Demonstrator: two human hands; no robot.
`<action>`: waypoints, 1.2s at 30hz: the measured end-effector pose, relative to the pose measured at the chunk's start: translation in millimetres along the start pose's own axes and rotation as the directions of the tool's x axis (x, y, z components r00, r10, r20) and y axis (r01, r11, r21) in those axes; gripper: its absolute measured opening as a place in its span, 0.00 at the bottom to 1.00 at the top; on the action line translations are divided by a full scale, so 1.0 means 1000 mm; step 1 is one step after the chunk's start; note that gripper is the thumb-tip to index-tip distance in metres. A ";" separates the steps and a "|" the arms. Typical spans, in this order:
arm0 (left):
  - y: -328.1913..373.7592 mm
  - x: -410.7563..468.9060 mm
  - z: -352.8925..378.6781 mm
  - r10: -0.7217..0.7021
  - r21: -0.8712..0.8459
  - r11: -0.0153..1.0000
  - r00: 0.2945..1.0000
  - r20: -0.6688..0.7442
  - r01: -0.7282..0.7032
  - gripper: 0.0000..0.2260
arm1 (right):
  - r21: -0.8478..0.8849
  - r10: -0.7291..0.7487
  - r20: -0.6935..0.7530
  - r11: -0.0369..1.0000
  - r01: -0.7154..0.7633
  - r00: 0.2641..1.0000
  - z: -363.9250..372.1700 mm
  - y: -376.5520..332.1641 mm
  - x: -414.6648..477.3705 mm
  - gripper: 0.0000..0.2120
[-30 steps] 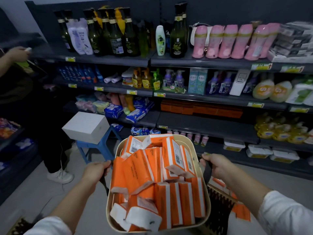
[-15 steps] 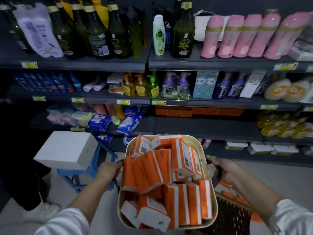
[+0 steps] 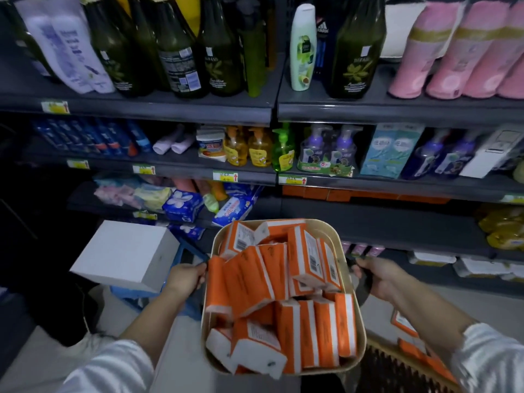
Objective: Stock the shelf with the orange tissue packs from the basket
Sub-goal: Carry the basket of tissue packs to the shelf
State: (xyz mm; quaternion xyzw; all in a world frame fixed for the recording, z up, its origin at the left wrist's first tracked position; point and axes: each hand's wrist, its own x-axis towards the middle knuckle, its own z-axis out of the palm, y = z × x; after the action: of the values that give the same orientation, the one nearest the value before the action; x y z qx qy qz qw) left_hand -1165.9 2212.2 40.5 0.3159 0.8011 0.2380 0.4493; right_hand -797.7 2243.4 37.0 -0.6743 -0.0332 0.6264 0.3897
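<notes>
White box (image 3: 124,255) is being supported by a blue stool (image 3: 129,296) at far left. Beside it, the basket (image 3: 359,321) is being gripped at its left handle by the left hand (image 3: 185,280), fingers curled. Orange tissue packs (image 3: 280,287) are being carried heaped inside it. Its right handle is being gripped by the right hand (image 3: 380,279), fingers curled too.

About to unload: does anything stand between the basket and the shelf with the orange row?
Nothing visible does. The shelf lies bare at its front, straight beyond the basket, with orange packs lined along its back. The white box sits off to the left. The left hand and right hand grip the basket's handles.
</notes>
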 end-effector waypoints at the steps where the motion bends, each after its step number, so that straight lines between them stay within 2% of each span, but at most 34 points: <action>1: 0.000 0.005 0.001 -0.010 -0.001 1.000 1.000 -0.010 0.010 0.17 | 0.000 0.001 0.010 1.000 -0.001 1.000 0.006 -0.004 0.008 0.08; 5: 0.007 0.025 0.011 -0.091 -0.027 0.996 0.993 -0.072 0.090 0.18 | -0.057 -0.018 0.079 0.998 0.022 0.997 0.029 -0.023 0.048 0.13; 9: 0.018 0.044 0.026 -0.205 -0.091 0.977 0.968 -0.145 0.193 0.16 | -0.158 0.080 0.113 0.986 -0.062 0.990 0.049 -0.043 0.098 0.11; 13: 0.029 0.059 0.045 -0.281 -0.117 0.958 0.937 -0.207 0.262 0.15 | -0.314 0.138 0.106 0.944 -0.099 0.985 0.069 -0.068 0.133 0.05; 16: 0.033 0.069 0.054 -0.312 -0.134 0.948 0.931 -0.188 0.290 0.17 | -0.399 0.190 0.077 0.905 -0.145 0.979 0.080 -0.086 0.147 0.10; 19: 0.032 0.077 0.058 -0.328 -0.146 0.941 0.928 -0.175 0.305 0.19 | -0.491 0.177 0.043 0.861 -0.134 0.983 0.087 -0.097 0.158 0.12; 24: 0.037 0.085 0.071 -0.327 -0.189 0.935 0.935 -0.139 0.300 0.16 | -0.513 0.174 0.052 0.850 -0.123 0.983 0.089 -0.102 0.169 0.15; 31: 0.021 0.091 0.077 -0.350 -0.287 0.909 0.928 -0.127 0.303 0.12 | -0.462 0.124 0.032 0.882 -0.096 0.992 0.086 -0.088 0.168 0.10; 36: 0.002 0.090 0.085 -0.398 -0.337 0.880 0.907 -0.135 0.336 0.11 | -0.456 0.144 -0.002 0.881 -0.129 0.990 0.081 -0.067 0.184 0.10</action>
State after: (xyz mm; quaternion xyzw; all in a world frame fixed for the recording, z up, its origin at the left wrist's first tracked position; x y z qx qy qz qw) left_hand -1126.9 2286.3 -50.3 0.0586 0.8410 0.2997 0.4467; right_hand -798.9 2427.1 -68.2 -0.7373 -0.1376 0.6377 0.1755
